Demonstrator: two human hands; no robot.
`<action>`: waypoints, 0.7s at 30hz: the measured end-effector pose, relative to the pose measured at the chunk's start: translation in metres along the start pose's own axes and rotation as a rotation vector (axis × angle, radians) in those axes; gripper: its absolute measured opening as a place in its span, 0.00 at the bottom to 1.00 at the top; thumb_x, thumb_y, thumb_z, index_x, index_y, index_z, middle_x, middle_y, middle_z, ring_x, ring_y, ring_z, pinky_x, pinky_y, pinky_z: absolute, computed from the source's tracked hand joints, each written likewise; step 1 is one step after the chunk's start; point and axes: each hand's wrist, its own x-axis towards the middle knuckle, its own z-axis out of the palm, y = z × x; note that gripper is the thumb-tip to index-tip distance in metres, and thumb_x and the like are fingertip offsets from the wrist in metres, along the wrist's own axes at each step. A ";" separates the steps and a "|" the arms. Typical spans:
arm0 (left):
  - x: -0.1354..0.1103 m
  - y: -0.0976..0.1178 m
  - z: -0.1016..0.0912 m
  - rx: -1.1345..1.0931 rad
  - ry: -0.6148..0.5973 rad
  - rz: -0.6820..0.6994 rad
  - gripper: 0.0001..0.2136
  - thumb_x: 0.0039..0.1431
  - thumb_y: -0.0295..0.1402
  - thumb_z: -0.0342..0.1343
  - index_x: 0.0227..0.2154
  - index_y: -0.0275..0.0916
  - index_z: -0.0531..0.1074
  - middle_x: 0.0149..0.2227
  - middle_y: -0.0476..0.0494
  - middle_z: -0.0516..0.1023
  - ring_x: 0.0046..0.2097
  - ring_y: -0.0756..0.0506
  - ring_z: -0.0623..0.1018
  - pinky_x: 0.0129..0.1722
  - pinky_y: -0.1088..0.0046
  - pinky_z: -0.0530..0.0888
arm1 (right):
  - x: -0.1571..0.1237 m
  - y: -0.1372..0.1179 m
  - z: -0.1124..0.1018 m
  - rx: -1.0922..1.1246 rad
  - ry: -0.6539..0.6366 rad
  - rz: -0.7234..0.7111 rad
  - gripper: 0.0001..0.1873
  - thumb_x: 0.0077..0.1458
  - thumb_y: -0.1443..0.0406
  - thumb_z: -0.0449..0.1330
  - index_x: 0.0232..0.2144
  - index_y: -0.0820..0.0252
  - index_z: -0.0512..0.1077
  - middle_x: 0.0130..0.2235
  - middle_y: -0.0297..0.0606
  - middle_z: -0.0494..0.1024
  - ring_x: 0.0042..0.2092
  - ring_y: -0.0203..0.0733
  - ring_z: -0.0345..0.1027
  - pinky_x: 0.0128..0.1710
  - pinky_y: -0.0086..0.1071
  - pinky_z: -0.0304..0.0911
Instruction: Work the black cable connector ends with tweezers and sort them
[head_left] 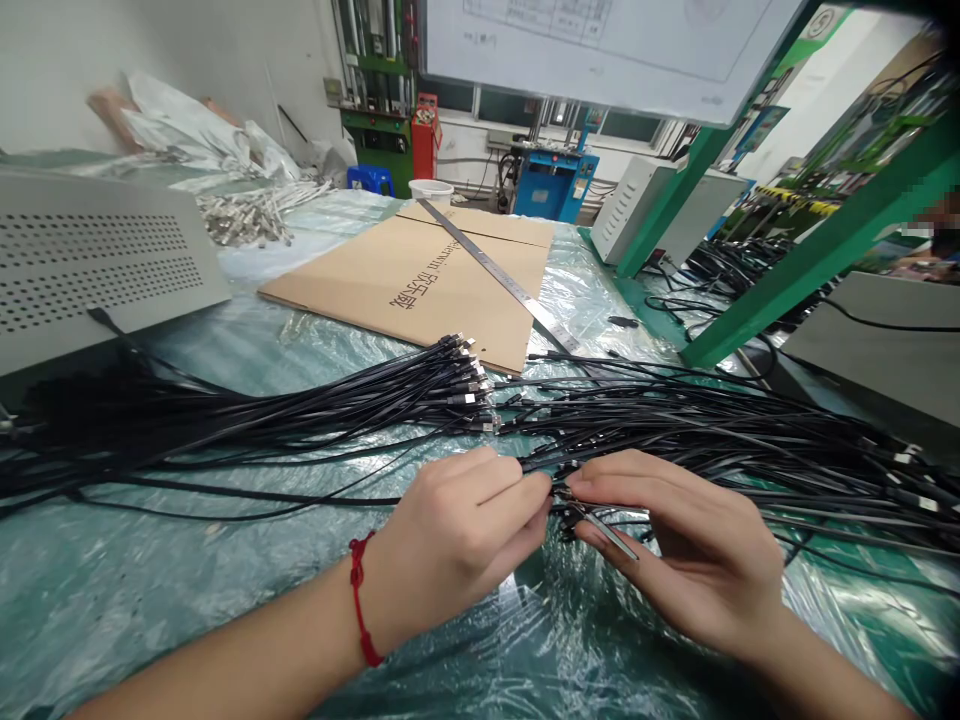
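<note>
My left hand [472, 520], with a red cord bracelet at the wrist, is closed around the end of a black cable [322, 498] that runs off to the left. Opposite it, my right hand [697, 550] pinches a small, slim metal tool [615, 537]. The tool's far end meets the cable end between my fingertips, where detail is hard to make out. Just beyond my hands lies a bundle of black cables [300, 410] with metal plugs [469, 385] at its right end. More black cables [675, 425] spread out to the right.
Plastic film covers the green table [247, 590]. Behind the cables lie a flat cardboard sheet [390, 270] and a steel ruler [487, 262] across it. A perforated grey metal box [97, 260] stands left; a green post [825, 240] rises on the right.
</note>
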 end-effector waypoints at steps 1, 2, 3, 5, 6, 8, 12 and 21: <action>0.000 0.000 0.000 0.006 -0.003 0.004 0.07 0.69 0.26 0.51 0.41 0.35 0.74 0.27 0.49 0.68 0.30 0.48 0.66 0.29 0.69 0.65 | 0.001 0.000 0.000 -0.003 0.000 0.001 0.20 0.54 0.74 0.66 0.48 0.52 0.76 0.42 0.38 0.82 0.44 0.43 0.78 0.42 0.35 0.76; 0.000 0.000 0.000 0.011 -0.007 0.007 0.07 0.69 0.26 0.51 0.41 0.36 0.74 0.27 0.49 0.68 0.30 0.48 0.66 0.29 0.69 0.65 | 0.002 0.000 0.000 -0.006 0.002 0.003 0.20 0.54 0.74 0.66 0.47 0.51 0.77 0.42 0.38 0.82 0.43 0.43 0.78 0.42 0.35 0.77; 0.000 -0.001 0.000 0.017 -0.012 0.011 0.07 0.69 0.26 0.50 0.41 0.36 0.74 0.26 0.49 0.68 0.30 0.48 0.67 0.29 0.70 0.65 | 0.003 -0.001 0.000 -0.010 0.004 0.008 0.19 0.54 0.73 0.66 0.47 0.51 0.77 0.41 0.38 0.83 0.43 0.44 0.79 0.41 0.35 0.77; -0.001 -0.001 0.001 0.028 -0.015 0.013 0.07 0.69 0.26 0.50 0.42 0.36 0.74 0.26 0.49 0.68 0.29 0.48 0.67 0.28 0.70 0.65 | 0.006 -0.001 0.000 -0.015 0.008 0.008 0.18 0.55 0.72 0.66 0.46 0.50 0.78 0.40 0.38 0.83 0.42 0.44 0.79 0.40 0.35 0.77; -0.001 -0.001 0.001 0.029 -0.016 0.012 0.07 0.69 0.26 0.50 0.42 0.36 0.74 0.26 0.49 0.68 0.29 0.48 0.67 0.28 0.70 0.65 | 0.006 -0.002 0.000 -0.016 0.008 0.002 0.17 0.55 0.72 0.65 0.46 0.50 0.78 0.40 0.38 0.83 0.41 0.44 0.79 0.40 0.35 0.77; -0.001 -0.002 0.002 0.017 -0.018 0.006 0.07 0.69 0.26 0.51 0.42 0.36 0.74 0.27 0.49 0.69 0.30 0.48 0.67 0.29 0.70 0.65 | 0.006 -0.001 0.001 -0.012 0.002 -0.018 0.17 0.56 0.72 0.64 0.46 0.51 0.77 0.40 0.38 0.83 0.41 0.43 0.79 0.39 0.35 0.77; -0.001 -0.001 0.002 -0.013 -0.003 -0.010 0.06 0.68 0.26 0.53 0.43 0.36 0.74 0.27 0.50 0.68 0.30 0.48 0.67 0.29 0.69 0.64 | 0.002 0.004 0.002 0.015 0.063 0.010 0.17 0.56 0.73 0.65 0.47 0.52 0.75 0.41 0.39 0.82 0.43 0.43 0.77 0.41 0.37 0.76; -0.001 -0.001 0.000 -0.007 0.030 0.015 0.10 0.67 0.28 0.56 0.50 0.36 0.72 0.31 0.49 0.73 0.33 0.48 0.70 0.32 0.68 0.67 | 0.004 0.010 0.008 0.198 0.121 0.307 0.11 0.59 0.67 0.65 0.45 0.53 0.75 0.43 0.38 0.78 0.38 0.36 0.76 0.36 0.28 0.74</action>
